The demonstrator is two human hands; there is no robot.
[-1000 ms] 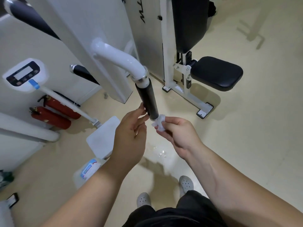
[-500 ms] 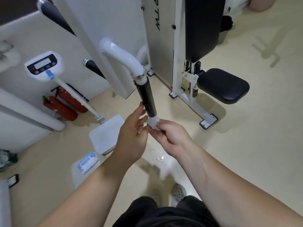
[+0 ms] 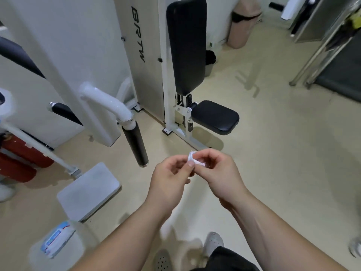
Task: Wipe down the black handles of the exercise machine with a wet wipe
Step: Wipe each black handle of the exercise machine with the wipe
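Note:
A black handle [image 3: 135, 145] hangs down from a curved white arm [image 3: 105, 102] of the exercise machine, left of centre. A second black handle [image 3: 65, 112] sticks out further left behind it. My left hand [image 3: 169, 177] and my right hand [image 3: 216, 173] are together in the middle, to the right of and below the near handle's tip. Both pinch a small crumpled white wet wipe [image 3: 192, 158] between their fingertips. Neither hand touches the handle.
The machine's black seat [image 3: 214, 116] and backrest [image 3: 186, 45] stand behind my hands. A white scale with a post [image 3: 88, 190] and red fire extinguishers [image 3: 21, 159] are at the left. A wipe pack [image 3: 56, 239] lies at the lower left, a pink bin [image 3: 241, 26] far back.
Both hands have come off the tip of the near handle and moved right and down with the wipe. The view has tilted up and shows more of the room.

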